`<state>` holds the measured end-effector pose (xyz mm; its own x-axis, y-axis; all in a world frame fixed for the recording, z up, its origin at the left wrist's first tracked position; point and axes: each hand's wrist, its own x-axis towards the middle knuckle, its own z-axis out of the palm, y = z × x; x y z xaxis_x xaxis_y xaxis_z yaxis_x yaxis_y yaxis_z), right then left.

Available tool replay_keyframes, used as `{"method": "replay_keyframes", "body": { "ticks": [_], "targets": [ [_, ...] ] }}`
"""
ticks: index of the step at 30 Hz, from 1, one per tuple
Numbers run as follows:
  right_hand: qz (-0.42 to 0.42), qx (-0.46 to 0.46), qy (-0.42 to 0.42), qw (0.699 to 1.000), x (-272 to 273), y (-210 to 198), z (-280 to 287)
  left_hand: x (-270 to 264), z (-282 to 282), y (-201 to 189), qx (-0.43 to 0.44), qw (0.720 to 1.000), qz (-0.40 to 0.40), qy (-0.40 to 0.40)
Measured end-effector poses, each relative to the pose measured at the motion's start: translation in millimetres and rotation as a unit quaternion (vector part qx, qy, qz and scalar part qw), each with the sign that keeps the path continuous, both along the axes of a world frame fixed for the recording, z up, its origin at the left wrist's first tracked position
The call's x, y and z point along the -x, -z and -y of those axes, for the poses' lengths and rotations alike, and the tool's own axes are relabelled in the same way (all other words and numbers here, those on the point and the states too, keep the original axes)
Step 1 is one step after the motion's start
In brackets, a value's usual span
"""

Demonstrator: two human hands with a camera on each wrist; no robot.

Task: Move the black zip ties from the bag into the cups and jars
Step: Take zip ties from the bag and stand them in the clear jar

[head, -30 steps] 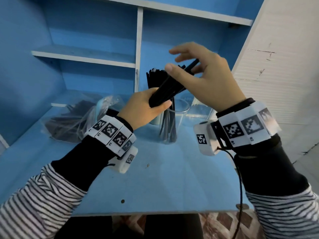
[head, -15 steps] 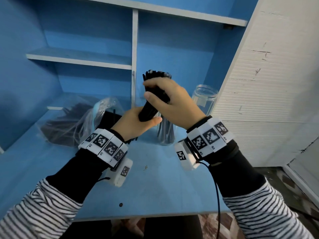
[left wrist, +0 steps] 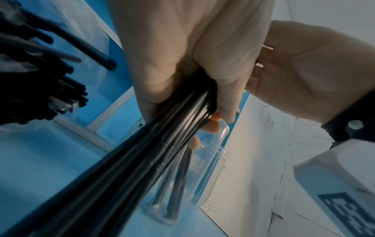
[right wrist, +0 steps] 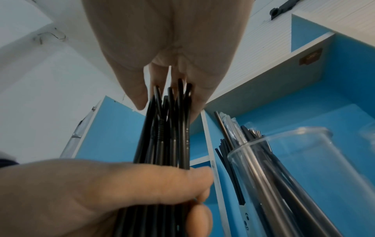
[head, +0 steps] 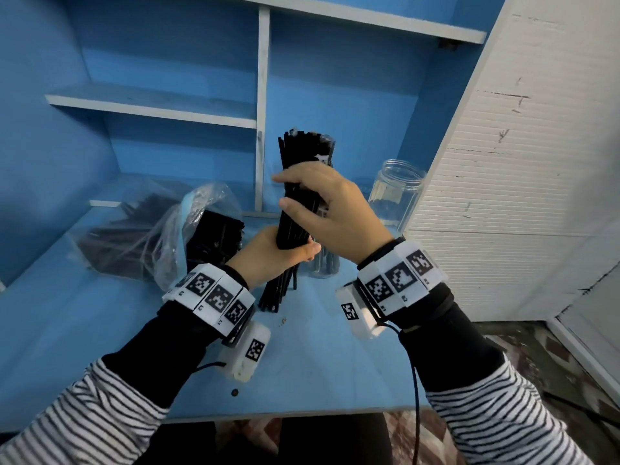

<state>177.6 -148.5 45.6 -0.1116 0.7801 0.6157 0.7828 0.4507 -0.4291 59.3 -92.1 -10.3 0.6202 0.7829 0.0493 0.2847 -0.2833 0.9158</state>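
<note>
I hold a bundle of black zip ties (head: 295, 226) nearly upright above the blue desk (head: 100, 330). My left hand (head: 285, 253) grips its lower part, and loose ends hang below the fist. My right hand (head: 302, 199) closes round the upper part; in the right wrist view the tie tips (right wrist: 178, 89) end between its fingers (right wrist: 140, 94). Just behind stands a clear cup (head: 323, 266) with zip ties in it, also seen in the wrist views as the cup (left wrist: 182, 189) and the cup (right wrist: 294, 176). A clear plastic bag (head: 161, 236) of zip ties lies to the left.
An empty clear jar (head: 399, 193) stands at the back right against a white panel (head: 503, 196). Blue shelves with a white divider (head: 261, 112) rise behind the cup. The desk's front edge runs below my wrists.
My right hand came down from spread fingers above the bundle and closed round its upper part. The bundle swung from slanted to nearly upright, still in my left hand.
</note>
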Motion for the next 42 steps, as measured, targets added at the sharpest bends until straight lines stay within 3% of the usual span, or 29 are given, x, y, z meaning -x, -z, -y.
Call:
{"method": "replay_keyframes", "body": {
  "ticks": [12,17,19,24,27,32,36,39,42],
  "targets": [
    [0.017,0.014,0.003,1.0,3,1,2,5,-5,10,-0.009,0.997,-0.067,0.045],
    [-0.09,-0.003,0.068,0.994,-9,-16,20,7,-2,-2,-0.014,0.998,0.001,0.065],
    [-0.089,0.034,0.086,0.992,-16,-20,24,8,1,-11,-0.03,0.995,0.001,0.1],
    [-0.055,0.211,-0.026,0.976,-16,-16,28,6,15,-28,-0.033,0.968,-0.085,0.233],
    [-0.035,0.212,-0.072,0.974,-13,-16,29,3,18,-30,0.002,0.959,-0.106,0.262],
    [-0.083,0.12,-0.043,0.988,-15,-41,34,-6,17,-38,-0.03,0.981,0.003,0.192],
    [-0.15,0.001,0.017,0.988,-35,-76,31,-13,10,-40,-0.075,0.988,0.126,0.051],
    [-0.17,-0.046,0.082,0.981,-50,-96,26,-18,-3,-31,-0.076,0.99,0.116,-0.03],
    [-0.165,-0.058,0.135,0.975,-62,-104,16,-29,-16,-21,-0.046,0.995,0.075,-0.05]
  ]
}}
